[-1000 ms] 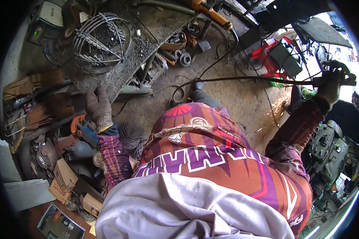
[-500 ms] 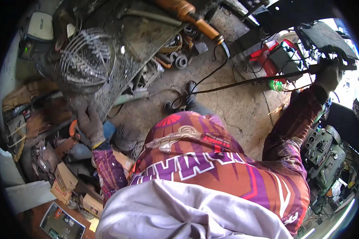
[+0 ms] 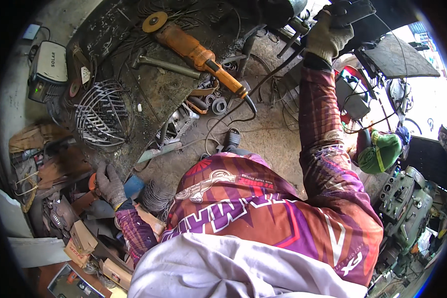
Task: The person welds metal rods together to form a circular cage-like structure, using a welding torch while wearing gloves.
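My gloved right hand (image 3: pixel 328 39) is raised at the upper right, its fingers wrapped round a black welding electrode holder (image 3: pixel 355 12). From the holder's end a thin electrode (image 3: pixel 393 37) points down and right, while a black cable (image 3: pixel 278 69) trails back to the floor. My gloved left hand (image 3: pixel 109 186) rests at the near edge of the workbench (image 3: pixel 149 111), fingers apart and holding nothing, beside an orange ring-shaped piece (image 3: pixel 93 182). Beyond it on the bench lies a round cluster of bent metal rods (image 3: pixel 102 114).
An orange angle grinder (image 3: pixel 186 47) and a hammer (image 3: pixel 169 66) lie on the bench. A boxy welding machine (image 3: pixel 49 69) stands at far left. At right, another person with a green head covering (image 3: pixel 380 154) is low down near a grey-green engine-like machine (image 3: pixel 407 206).
My right hand has moved up and left with the electrode holder. My left hand has stayed at the bench edge. The view has shifted, showing more of the grinder and the other person.
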`<state>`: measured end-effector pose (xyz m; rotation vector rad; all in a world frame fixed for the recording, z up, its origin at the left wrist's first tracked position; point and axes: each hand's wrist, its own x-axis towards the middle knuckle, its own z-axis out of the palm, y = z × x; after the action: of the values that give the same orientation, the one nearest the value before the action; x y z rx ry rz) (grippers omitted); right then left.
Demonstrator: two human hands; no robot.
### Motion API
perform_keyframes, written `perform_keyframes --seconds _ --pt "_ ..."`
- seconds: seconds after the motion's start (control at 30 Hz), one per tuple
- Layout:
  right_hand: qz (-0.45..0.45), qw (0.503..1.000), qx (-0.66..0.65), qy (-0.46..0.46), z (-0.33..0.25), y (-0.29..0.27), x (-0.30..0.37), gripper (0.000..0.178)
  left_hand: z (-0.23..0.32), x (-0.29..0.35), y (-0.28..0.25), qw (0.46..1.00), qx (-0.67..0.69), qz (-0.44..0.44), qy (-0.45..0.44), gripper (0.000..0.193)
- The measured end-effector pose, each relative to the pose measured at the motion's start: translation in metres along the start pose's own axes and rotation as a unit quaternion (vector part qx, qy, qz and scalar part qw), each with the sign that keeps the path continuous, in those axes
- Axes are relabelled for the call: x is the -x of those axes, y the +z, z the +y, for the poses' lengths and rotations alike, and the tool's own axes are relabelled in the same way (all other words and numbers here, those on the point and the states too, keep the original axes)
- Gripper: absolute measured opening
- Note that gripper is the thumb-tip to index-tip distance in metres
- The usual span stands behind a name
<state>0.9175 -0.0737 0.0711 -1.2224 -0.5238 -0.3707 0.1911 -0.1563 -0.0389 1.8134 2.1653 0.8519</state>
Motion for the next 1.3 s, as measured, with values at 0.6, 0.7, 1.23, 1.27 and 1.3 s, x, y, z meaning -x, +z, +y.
perform_keyframes --seconds 0.6,0.7,1.23,1.27,1.3 --pt "-0.247 0.929 0.273 -0.037 0.002 -0.019 0.036 0.051 0.002 0.005 0.002 1.000 0.006 0.022 0.021 0.039" --pt "-0.132 0.969 0.205 -0.042 -0.010 -0.030 0.071 0.053 -0.004 0.008 0.003 0.998 0.025 0.037 0.032 0.037" --pt "-0.585 0.801 -0.044 -0.122 -0.138 0.017 0.243 0.048 0.050 0.007 -0.006 0.997 -0.016 0.068 0.028 0.030" --pt "-0.613 0.787 -0.032 -0.068 -0.139 0.017 0.255 0.047 0.057 0.004 -0.010 0.997 -0.038 0.059 0.031 0.031" --pt "-0.621 0.779 -0.039 -0.077 -0.138 0.021 0.265 0.046 0.042 0.009 -0.006 0.997 0.007 0.074 0.008 0.030"
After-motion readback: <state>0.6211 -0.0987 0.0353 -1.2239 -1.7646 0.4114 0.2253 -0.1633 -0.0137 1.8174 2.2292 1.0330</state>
